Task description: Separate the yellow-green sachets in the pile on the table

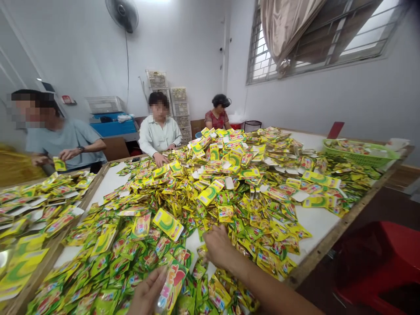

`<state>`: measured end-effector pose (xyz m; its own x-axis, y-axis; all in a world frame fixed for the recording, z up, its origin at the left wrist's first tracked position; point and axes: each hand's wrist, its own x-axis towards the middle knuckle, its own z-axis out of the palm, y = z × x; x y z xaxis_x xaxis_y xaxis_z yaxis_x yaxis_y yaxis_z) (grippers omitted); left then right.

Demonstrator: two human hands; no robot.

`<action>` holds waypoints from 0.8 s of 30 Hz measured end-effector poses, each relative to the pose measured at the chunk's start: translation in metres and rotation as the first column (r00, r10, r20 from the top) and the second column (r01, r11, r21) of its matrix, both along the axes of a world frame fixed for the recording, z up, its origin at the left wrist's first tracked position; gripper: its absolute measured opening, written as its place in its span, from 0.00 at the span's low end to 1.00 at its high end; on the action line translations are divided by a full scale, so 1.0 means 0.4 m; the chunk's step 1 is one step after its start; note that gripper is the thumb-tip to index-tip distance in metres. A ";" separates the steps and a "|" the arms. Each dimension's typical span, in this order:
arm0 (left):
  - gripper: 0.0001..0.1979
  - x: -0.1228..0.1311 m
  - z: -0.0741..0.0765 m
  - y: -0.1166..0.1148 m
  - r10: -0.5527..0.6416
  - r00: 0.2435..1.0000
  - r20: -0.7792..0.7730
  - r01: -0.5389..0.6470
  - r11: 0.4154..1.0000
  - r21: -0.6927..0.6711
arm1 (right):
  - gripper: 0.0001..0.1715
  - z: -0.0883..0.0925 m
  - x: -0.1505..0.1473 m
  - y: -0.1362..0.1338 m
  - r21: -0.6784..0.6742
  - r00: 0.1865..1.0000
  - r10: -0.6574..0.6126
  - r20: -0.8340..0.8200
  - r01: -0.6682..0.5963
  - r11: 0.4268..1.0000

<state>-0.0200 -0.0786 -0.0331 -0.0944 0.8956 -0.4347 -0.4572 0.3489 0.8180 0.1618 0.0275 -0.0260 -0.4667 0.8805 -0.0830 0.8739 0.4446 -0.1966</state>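
Observation:
At the bottom centre, my left hand (148, 291) grips a small printed box (173, 286), green and yellow with a red heart, between thumb and fingers. My right hand (217, 246) is a little farther forward and to the right, its fingers curled down at the sachets; whatever it holds, if anything, is hidden. Small green and yellow sachets (141, 251) cover the table around both hands. A yellow box (168, 224) lies on the sachets ahead of my left hand. More flat boxes (210, 192) are heaped over the middle of the pile.
A green basket (361, 157) stands at the back right. Three people sit beyond the table and at the left. A red stool (383, 262) is at the right. The wooden table edge (344, 223) runs along the right side.

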 end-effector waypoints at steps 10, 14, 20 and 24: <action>0.18 -0.006 0.012 0.000 -0.031 0.999 -0.024 0.031 0.999 -0.009 | 0.23 -0.021 0.015 0.004 -0.062 0.992 -0.035 -0.123 0.028 0.998; 0.18 -0.006 0.011 0.000 -0.026 0.988 -0.151 0.033 0.999 0.041 | 0.12 -0.004 0.027 -0.013 -0.135 0.856 -0.179 -0.485 0.128 0.983; 0.16 0.010 0.006 -0.004 -0.054 0.996 -0.074 0.061 0.993 0.098 | 0.20 0.002 -0.006 -0.041 -0.399 0.519 -0.207 -0.829 -0.290 0.870; 0.15 0.007 0.016 -0.009 -0.093 0.996 -0.009 0.093 0.990 0.107 | 0.17 -0.006 -0.018 -0.037 -0.302 0.630 -0.112 -0.769 -0.203 0.932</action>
